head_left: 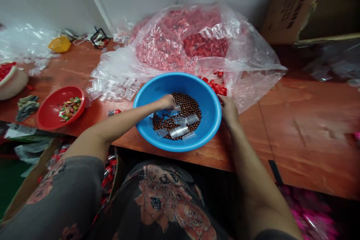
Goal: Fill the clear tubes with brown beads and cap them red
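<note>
My left hand (168,102) reaches into a blue bowl (215,120), its fingers curled down on a clear plastic tube (176,109). Small round brown balls (187,101) cover the bowl's bottom, and several more clear tubes (179,131) lie on top of them. Just outside the bowl's right rim is my right hand (230,110). Its fingertips are close to a small pile of red caps (221,89); blur and the angle hide whether they pinch one.
Behind the bowl lies a large clear bag of red pieces (180,37). Loose clear tubes (118,84) are heaped to its left. Further left are a red bowl (46,110) with wrapped sweets, a cloth (27,105) and a white bowl (14,84). A cardboard box (292,3) stands at back right.
</note>
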Demonstrator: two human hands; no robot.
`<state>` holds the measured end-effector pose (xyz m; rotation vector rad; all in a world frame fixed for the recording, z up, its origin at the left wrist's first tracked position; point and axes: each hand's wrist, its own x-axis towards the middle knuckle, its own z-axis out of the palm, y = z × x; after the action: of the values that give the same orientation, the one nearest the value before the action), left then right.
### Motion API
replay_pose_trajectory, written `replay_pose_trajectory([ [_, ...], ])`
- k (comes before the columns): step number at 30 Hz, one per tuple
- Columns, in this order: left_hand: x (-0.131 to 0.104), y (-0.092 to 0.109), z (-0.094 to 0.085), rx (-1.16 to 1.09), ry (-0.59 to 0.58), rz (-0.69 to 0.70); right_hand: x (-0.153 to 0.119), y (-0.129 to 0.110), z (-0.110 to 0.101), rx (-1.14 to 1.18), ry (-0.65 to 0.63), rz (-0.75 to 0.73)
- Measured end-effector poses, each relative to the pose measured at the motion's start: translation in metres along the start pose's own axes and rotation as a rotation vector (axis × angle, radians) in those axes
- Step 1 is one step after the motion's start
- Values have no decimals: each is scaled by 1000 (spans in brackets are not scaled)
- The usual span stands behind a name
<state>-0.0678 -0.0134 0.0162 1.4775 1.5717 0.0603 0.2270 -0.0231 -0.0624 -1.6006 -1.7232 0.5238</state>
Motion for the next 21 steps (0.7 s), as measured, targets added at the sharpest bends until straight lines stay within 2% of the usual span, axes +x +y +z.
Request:
replay_pose_trajectory([
  [6,21,18,19,-194,-18,69,-1,-2,-1,-47,45,56],
  [12,30,20,31,-450,-139,77,-4,4,-1,-72,16,58],
  [16,30,20,31,-565,-180,62,-2,6,-1,-24,23,127],
  [21,17,23,21,-654,-208,55,-5,-5,-7,197,162,233],
])
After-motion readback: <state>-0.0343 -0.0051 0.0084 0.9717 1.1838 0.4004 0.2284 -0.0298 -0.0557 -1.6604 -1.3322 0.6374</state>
